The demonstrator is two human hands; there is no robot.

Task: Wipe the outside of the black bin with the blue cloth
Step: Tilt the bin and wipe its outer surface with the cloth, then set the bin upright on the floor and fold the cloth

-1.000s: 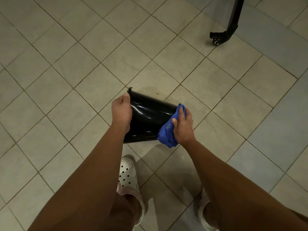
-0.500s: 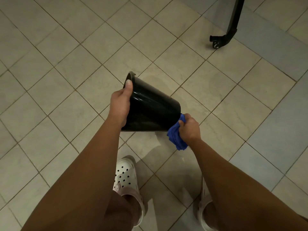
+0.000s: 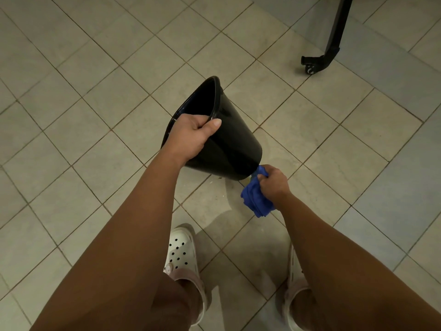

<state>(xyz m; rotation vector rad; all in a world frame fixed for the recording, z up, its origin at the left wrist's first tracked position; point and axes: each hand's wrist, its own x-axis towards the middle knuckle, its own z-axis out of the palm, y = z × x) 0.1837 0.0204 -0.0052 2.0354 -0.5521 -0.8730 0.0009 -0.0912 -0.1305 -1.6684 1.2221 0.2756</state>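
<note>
Gripping the rim of the glossy black plastic bin (image 3: pixel 235 144) held tilted above the tiled floor (image 3: pixel 95 91), the left hand (image 3: pixel 191 137) steadies it while the right hand (image 3: pixel 274 183) clenches the bunched blue cloth (image 3: pixel 255 201) against its base corner.

You are seeing bare tile floor (image 3: pixel 78 130) stretching across the left and upper left of the frame. A black wheeled stand leg (image 3: pixel 333 41) is blocking the upper right. The black bin (image 3: pixel 235 144) is filling the centre; your white clogs (image 3: pixel 181 250) are occupying the bottom centre.
</note>
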